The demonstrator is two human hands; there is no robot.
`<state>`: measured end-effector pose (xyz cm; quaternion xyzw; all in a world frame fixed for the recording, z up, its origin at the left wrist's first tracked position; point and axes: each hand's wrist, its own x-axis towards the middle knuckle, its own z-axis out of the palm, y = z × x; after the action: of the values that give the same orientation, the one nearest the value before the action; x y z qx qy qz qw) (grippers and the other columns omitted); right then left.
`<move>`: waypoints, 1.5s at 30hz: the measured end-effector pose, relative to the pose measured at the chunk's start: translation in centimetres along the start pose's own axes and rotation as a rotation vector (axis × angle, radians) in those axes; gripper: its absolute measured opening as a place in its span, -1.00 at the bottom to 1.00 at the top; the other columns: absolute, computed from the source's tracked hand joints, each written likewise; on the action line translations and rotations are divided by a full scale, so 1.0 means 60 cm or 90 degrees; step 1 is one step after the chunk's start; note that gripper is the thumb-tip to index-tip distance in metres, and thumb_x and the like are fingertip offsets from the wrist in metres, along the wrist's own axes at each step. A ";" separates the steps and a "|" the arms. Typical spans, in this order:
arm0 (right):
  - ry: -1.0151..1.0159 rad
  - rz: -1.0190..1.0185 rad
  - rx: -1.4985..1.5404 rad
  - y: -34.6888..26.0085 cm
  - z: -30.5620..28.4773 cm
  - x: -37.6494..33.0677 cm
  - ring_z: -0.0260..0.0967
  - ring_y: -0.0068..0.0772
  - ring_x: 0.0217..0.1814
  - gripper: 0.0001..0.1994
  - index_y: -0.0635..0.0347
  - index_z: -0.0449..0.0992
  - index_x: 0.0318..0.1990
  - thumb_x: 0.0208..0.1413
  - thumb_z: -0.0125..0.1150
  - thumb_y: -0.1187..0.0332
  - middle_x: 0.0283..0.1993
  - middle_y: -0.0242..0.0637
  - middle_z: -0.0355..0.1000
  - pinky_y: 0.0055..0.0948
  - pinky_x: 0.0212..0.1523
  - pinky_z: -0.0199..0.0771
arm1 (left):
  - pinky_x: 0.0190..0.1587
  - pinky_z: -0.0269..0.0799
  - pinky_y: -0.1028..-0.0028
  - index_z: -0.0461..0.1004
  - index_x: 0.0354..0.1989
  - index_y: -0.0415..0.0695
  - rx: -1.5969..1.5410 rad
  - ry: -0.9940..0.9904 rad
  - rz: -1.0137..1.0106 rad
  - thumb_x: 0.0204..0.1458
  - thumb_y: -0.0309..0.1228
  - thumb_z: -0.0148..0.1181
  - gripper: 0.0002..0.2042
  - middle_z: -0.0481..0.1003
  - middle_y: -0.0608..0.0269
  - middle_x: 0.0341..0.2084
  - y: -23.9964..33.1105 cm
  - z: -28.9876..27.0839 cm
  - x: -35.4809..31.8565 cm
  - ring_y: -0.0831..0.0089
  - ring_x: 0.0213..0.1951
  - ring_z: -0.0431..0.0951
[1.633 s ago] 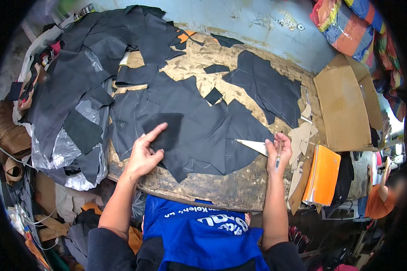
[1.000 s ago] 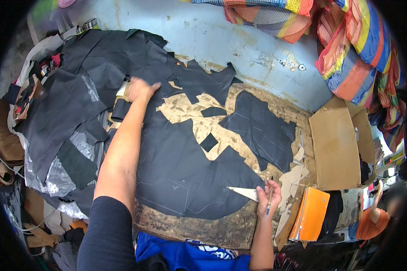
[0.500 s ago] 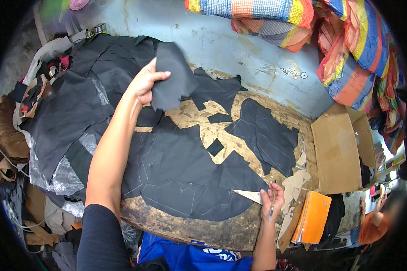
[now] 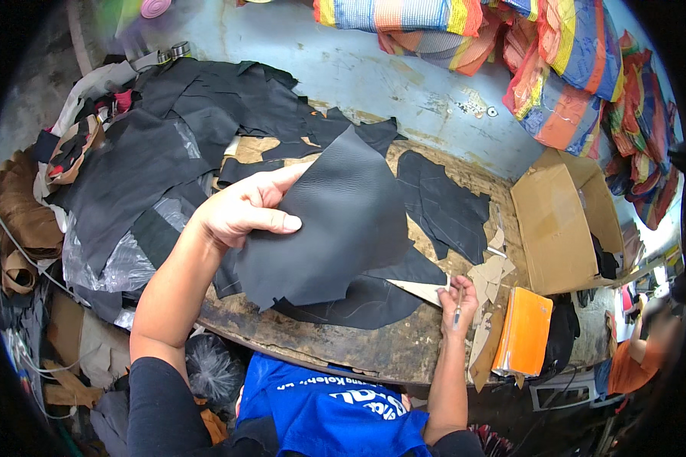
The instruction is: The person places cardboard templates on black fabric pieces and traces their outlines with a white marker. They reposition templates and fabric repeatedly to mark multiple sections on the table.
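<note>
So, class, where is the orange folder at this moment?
In the head view, the orange folder stands off the worn table's right edge, just below the open cardboard box and right of the right hand.

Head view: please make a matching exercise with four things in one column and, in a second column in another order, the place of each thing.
Things:
1. black leather piece
2. cardboard box
3. orange booklet
4. pen-like tool

Places:
A. lies at the right end of the worn table, just below the box
B. held up in the left hand
C. stands open at the right of the table
D. in the grip of the right hand, by a pale card template

Pairs: 1-B, 2-C, 3-A, 4-D
</note>
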<state>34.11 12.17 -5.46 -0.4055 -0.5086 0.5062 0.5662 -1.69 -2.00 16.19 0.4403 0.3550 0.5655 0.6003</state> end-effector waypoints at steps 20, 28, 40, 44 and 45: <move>0.163 -0.198 -0.042 -0.135 -0.095 -0.070 0.37 -0.50 -0.12 -0.68 0.30 0.37 -0.11 -0.05 0.20 0.69 -0.15 -0.23 0.40 -0.54 -0.06 0.41 | 0.24 0.17 0.34 0.25 0.22 -0.07 0.486 0.077 -0.046 -0.27 -0.72 0.09 -0.29 0.30 0.01 0.16 -0.259 -0.042 -0.117 0.20 0.20 0.29; 0.080 -0.056 0.070 -0.103 -0.024 -0.093 0.38 -0.52 -0.18 -0.62 0.26 0.38 -0.13 -0.15 0.23 0.74 -0.19 -0.25 0.39 -0.54 -0.10 0.44 | 0.17 0.25 0.31 0.33 0.14 -0.12 0.659 0.135 0.060 -0.28 -0.69 0.15 -0.36 0.39 -0.04 0.04 -0.264 -0.021 -0.106 0.05 0.11 0.36; -0.202 0.093 0.076 -0.032 0.187 -0.173 0.42 -0.50 -0.15 -0.66 0.29 0.32 -0.11 -0.08 0.19 0.70 -0.14 -0.22 0.38 -0.57 -0.14 0.45 | 0.22 0.01 -0.15 0.37 0.07 -0.18 0.736 -0.141 0.067 -0.02 -0.28 0.19 -0.54 0.20 -0.14 0.17 -0.334 0.141 -0.178 -0.03 0.28 0.09; -0.273 0.059 -0.045 -0.035 0.198 -0.180 0.41 -0.50 -0.12 -0.70 0.31 0.33 -0.13 -0.04 0.17 0.70 -0.15 -0.25 0.39 -0.56 -0.11 0.46 | 0.21 -0.29 -0.32 0.25 0.19 -0.20 0.876 -0.060 -0.005 0.03 -0.04 0.08 -0.38 -0.02 -0.29 0.26 -0.340 0.139 -0.174 -0.11 0.35 -0.16; -0.282 0.051 -0.075 -0.038 0.198 -0.180 0.41 -0.50 -0.11 -0.71 0.32 0.33 -0.13 -0.04 0.17 0.70 -0.14 -0.25 0.40 -0.55 -0.10 0.45 | 0.21 -0.31 -0.31 0.23 0.20 -0.21 0.877 -0.062 -0.042 0.04 -0.02 0.06 -0.37 -0.04 -0.29 0.27 -0.339 0.137 -0.174 -0.10 0.35 -0.18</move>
<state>23.10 0.52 -3.20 -0.3366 -0.6330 0.5741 0.3955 12.26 -12.82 -0.51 0.7349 0.6194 0.1722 0.2159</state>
